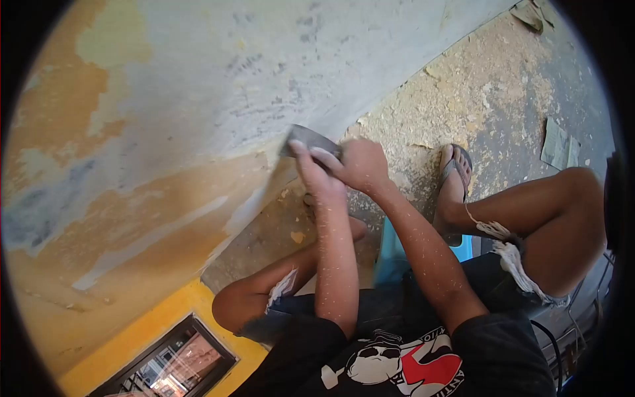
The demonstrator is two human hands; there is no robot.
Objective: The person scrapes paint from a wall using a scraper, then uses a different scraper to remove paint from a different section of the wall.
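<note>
Both of my hands are closed on one flat grey scraper, whose broad blade lies near the lower part of the wall. My left hand holds it from the left, with its fingers by the blade. Wrapped round the handle end is my right hand, which touches my left hand. The handle is mostly hidden by my fingers. Around the blade the wall is whitish with dark marks, and orange-yellow paint covers the part to the left.
Paint flakes cover the floor. A blue stool is beneath me, between my bent legs. Pieces of card lie at the right. A dark-framed window is at the lower left, and cables run at the lower right.
</note>
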